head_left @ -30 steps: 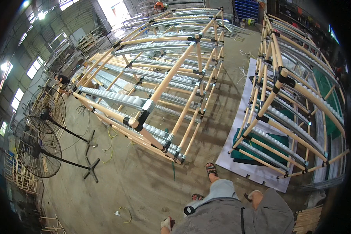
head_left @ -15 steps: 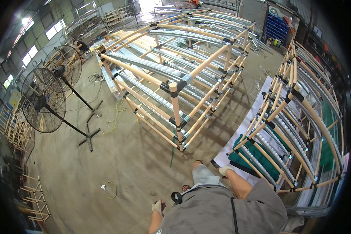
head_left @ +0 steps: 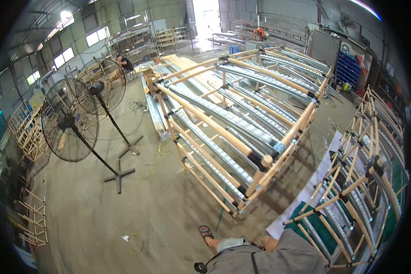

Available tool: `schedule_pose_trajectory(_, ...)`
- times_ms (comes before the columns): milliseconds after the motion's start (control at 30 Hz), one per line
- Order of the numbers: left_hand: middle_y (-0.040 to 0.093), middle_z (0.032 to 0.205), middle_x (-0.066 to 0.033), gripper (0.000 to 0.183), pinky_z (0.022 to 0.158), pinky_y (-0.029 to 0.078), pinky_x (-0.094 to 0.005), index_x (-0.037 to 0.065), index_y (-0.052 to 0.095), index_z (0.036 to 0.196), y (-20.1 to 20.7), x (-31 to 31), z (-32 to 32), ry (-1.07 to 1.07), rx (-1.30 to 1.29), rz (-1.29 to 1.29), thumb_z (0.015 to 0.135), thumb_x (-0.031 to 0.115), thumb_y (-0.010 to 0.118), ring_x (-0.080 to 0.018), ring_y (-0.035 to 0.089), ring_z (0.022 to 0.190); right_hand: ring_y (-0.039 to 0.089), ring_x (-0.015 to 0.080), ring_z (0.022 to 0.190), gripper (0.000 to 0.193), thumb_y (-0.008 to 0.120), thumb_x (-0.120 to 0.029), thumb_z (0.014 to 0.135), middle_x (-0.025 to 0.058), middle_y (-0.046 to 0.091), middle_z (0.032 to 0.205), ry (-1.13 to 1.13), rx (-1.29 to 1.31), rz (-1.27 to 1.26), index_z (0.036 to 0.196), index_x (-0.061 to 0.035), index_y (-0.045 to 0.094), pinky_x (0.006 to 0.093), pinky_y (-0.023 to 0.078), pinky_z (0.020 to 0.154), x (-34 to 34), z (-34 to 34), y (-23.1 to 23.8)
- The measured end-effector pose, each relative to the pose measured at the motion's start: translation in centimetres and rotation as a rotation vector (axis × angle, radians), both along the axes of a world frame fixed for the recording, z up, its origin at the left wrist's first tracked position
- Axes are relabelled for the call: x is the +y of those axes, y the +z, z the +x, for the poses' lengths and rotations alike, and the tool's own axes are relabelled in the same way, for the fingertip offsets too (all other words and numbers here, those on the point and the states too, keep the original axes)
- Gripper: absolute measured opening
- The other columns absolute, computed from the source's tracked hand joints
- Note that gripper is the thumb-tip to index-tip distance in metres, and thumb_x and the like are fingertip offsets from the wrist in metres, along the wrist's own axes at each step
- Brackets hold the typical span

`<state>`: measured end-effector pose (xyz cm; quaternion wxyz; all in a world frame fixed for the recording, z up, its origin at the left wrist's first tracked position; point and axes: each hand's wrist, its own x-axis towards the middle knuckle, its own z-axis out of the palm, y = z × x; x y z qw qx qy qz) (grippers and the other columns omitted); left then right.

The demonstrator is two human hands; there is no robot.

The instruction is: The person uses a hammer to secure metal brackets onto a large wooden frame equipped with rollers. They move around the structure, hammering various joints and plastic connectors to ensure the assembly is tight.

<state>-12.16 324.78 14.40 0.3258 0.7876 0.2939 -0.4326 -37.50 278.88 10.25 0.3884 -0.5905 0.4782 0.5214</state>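
Observation:
Neither my left hand nor my right hand shows now. Below me are my grey shirt (head_left: 278, 255), light shorts (head_left: 230, 244) and a sandalled foot (head_left: 206, 232) on the concrete floor. A patch of bare skin (head_left: 269, 243) beside the shorts could be an arm or a leg; I cannot tell. Just ahead stands a large flow rack (head_left: 246, 148) of beige pipes, black joints and metal roller tracks with white wheels. To my right is a second roller rack (head_left: 347, 196), with green cloth (head_left: 306, 219) under its near end and a white sheet (head_left: 301, 203) beneath.
Two black pedestal fans (head_left: 70, 122) stand on the left, their crossed feet on the floor. Long pipes and metal tracks (head_left: 160, 112) lie behind the main rack, near a crouching person (head_left: 124, 63). Blue bins (head_left: 348, 67) hang at the far right. A yellow strap (head_left: 136, 244) lies nearby.
My view has tilted up and the main rack's near corner looks closer. Both hands, gloved and visible low in the earlier frame, have left view. A sandalled foot now shows further forward.

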Motion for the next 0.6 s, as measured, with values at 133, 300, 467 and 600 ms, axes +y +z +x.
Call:
schedule_pose_trajectory(133, 0.069, 0.073, -0.0133, 0.022, 0.046, 0.048, -0.0348, 0.002, 0.065, 0.082, 1.8, -2.6, 8.3, 0.074, -0.04, -0.024, 0.09, 0.022, 0.061, -0.0226, 0.066, 0.056, 0.067, 0.0259, 0.101, 0.033, 0.058, -0.025, 0.086, 0.0136, 0.069, 0.115, 0.145, -0.015, 0.024, 0.109, -0.0068, 0.072, 0.0428, 0.051, 0.086, -1.9, 9.8, 2.5)
schedule_pose_trajectory(300, 0.068, 0.072, -0.0129, 0.023, 0.045, 0.047, -0.0345, 0.002, 0.065, 0.08, 1.4, -2.5, 18.3, 0.288, -0.128, -0.111, 0.09, 0.022, 0.06, -0.0224, 0.065, 0.055, 0.067, 0.027, 0.105, 0.032, 0.059, -0.02, 0.083, 0.0155, 0.068, 0.119, 0.436, -0.22, -0.049, 0.108, -0.0066, 0.073, 0.0435, 0.051, 0.087, -5.3, 27.1, 6.2)
schedule_pose_trajectory(467, 0.067, 0.069, -0.0101, 0.021, 0.041, 0.042, -0.0316, 0.005, 0.063, 0.082, 7.1, -6.5, 27.9, 0.351, -0.314, -0.287, 0.092, 0.023, 0.06, -0.02, 0.063, 0.053, 0.067, 0.0234, 0.064, 0.035, 0.05, -0.029, 0.091, 0.0119, 0.07, 0.078, 0.173, -0.355, -0.213, 0.094, -0.0007, 0.071, 0.0403, 0.052, 0.061, -9.5, 39.9, 11.2)
schedule_pose_trajectory(600, 0.067, 0.07, -0.0089, 0.018, 0.041, 0.041, -0.031, 0.009, 0.064, 0.089, 5.0, -5.6, 32.4, 0.39, -0.292, -0.377, 0.093, 0.027, 0.062, -0.0194, 0.063, 0.052, 0.065, 0.0233, 0.06, 0.037, 0.051, -0.032, 0.094, 0.0126, 0.069, 0.076, 0.201, -0.377, -0.193, 0.091, 0.0, 0.07, 0.0398, 0.052, 0.053, -11.3, 48.5, 12.2)
